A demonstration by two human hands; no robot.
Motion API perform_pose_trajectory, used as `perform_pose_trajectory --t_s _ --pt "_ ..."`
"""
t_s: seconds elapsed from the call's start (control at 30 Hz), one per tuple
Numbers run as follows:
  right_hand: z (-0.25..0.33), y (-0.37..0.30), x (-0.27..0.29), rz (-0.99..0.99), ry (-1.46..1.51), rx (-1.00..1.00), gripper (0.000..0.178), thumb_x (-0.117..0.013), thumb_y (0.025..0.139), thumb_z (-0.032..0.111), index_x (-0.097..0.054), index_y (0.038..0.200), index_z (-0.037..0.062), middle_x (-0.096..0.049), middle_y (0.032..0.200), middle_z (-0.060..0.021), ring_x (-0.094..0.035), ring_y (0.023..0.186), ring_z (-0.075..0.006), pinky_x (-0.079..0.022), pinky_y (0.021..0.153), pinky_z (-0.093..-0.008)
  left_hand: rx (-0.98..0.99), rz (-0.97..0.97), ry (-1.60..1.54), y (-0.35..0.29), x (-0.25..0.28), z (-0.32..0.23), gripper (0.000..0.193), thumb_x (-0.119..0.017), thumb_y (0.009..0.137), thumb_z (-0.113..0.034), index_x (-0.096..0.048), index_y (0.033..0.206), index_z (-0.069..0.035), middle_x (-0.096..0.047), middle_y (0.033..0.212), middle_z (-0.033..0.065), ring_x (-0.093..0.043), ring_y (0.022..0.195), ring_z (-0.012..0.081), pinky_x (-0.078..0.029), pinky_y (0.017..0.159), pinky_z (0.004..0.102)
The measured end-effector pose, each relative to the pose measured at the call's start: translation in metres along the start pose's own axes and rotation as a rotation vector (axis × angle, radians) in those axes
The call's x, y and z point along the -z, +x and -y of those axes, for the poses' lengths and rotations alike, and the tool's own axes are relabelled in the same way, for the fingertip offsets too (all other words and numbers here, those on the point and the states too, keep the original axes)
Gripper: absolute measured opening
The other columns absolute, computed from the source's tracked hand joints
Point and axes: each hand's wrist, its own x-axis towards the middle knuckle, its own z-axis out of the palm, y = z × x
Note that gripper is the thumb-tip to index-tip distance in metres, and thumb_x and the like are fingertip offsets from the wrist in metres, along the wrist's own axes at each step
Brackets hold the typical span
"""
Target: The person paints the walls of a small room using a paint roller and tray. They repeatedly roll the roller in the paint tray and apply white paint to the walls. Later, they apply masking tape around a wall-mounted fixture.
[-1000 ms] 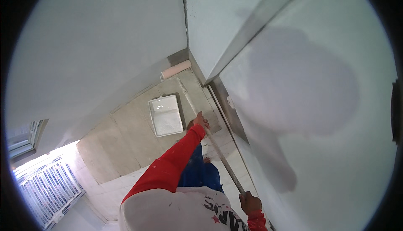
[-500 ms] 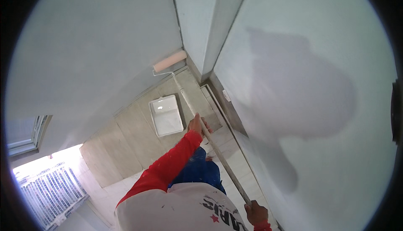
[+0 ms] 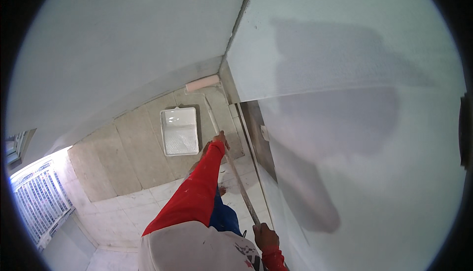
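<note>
A paint roller with a pale pink sleeve (image 3: 202, 83) is fixed to a long pole (image 3: 237, 178). The sleeve lies close to the foot of the left wall, near the corner; I cannot tell whether it touches the wall. My left hand (image 3: 220, 140) is closed around the upper part of the pole. Lower down, near my body, my right hand (image 3: 266, 236) grips the pole's other end. Left of the pole, a white paint tray (image 3: 180, 132) with white paint in it sits on the floor covering.
Tan sheets (image 3: 133, 148) cover the floor along the left wall (image 3: 123, 39). A pale right wall (image 3: 354, 182) carries my shadow and a small white fitting (image 3: 264, 133) low down. At the far left are a window frame (image 3: 19, 145) and a blue-and-white striped surface (image 3: 42, 190).
The roller has moved down from the wall toward its foot, still near the corner. Both hands keep hold of the pole. My view has shifted, and the tray appears farther left.
</note>
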Motion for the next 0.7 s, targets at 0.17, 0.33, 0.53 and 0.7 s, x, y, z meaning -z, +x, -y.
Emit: perform_pose_trajectory --t_s 0.17,0.33,0.53,0.7 --pt "0.008 -0.013 0.007 0.058 0.010 -0.050 0.043 -0.046 0.094 0.049 -0.054 0.097 0.0076 -0.066 0.074 -0.0233 -0.065 0.072 -0.0451 -0.050 0.066 -0.0551 0.039 0.041 0.011 -0.017 0.006 0.001 0.043 -0.050 0.091 -0.043 -0.049 0.070 -0.006 -0.046 0.052 0.0104 -0.049 0.040 0.0287 -0.044 0.041 0.0447" --pt "0.008 -0.014 0.000 0.008 -0.003 -0.029 0.041 -0.047 0.093 0.049 -0.054 0.095 0.0083 -0.066 0.073 -0.0222 -0.065 0.070 -0.0440 -0.051 0.064 -0.0541 0.064 0.091 -0.109 -0.020 0.006 -0.006 0.038 -0.056 0.086 -0.040 -0.048 0.074 -0.005 -0.047 0.055 0.0095 -0.050 0.040 0.0274 -0.045 0.041 0.0442" --pt "-0.020 -0.024 -0.022 -0.053 -0.020 0.005 0.040 -0.049 0.093 0.048 -0.054 0.093 0.0082 -0.067 0.071 -0.0176 -0.067 0.066 -0.0379 -0.052 0.060 -0.0504 -0.023 0.062 -0.042 -0.041 0.003 -0.002 0.044 -0.059 0.086 -0.047 -0.050 0.077 -0.005 -0.046 0.056 0.0084 -0.047 0.040 0.0246 -0.044 0.037 0.0423" --pt "-0.086 -0.062 -0.066 -0.158 0.035 0.031 0.037 -0.054 0.090 0.045 -0.055 0.092 0.0084 -0.065 0.064 -0.0155 -0.065 0.059 -0.0362 -0.050 0.055 -0.0488 -0.128 0.071 -0.057 -0.096 0.000 0.039 0.055 -0.056 0.086 -0.060 -0.053 0.080 -0.005 -0.046 0.056 0.0077 -0.046 0.039 0.0227 -0.045 0.037 0.0410"
